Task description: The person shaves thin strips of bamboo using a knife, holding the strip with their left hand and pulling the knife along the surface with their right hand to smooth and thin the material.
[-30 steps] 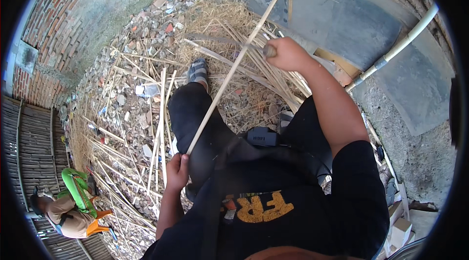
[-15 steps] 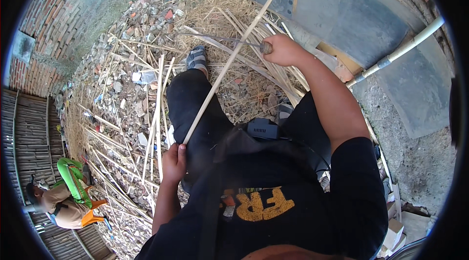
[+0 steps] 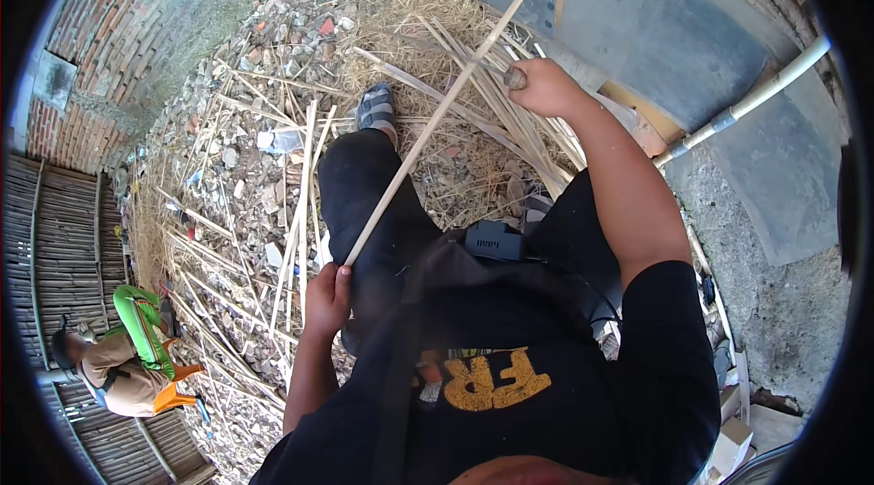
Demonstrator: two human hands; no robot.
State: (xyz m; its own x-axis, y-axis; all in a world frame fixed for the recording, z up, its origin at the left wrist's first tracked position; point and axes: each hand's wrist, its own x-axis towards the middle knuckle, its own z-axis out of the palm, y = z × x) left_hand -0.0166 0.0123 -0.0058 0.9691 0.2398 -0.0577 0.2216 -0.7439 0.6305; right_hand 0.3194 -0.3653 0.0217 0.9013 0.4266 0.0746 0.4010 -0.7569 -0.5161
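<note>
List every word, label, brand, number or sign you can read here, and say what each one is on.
Shirt: large yellow-orange lettering across the chest; I won't copy out its wording.
Also on the shirt: smaller coloured marks beside the lettering, too blurred to read.
Black box at the waist: small pale marks, too small to tell whether they are text.
Nothing else shows readable text.

There are one bare left hand (image 3: 328, 303), one bare right hand (image 3: 546, 88), one long, straight, pale wood-coloured stick (image 3: 416, 155), one thin-bladed tool with a rounded brown handle (image 3: 515, 79), two grey, dark-banded shoes (image 3: 375, 108), one black boxy device (image 3: 494, 241), one seated person in green trousers (image 3: 123, 378) and one orange plastic chair (image 3: 173, 398). Loose pale strips (image 3: 539, 141) number well over ten, too tangled to count exactly.
</note>
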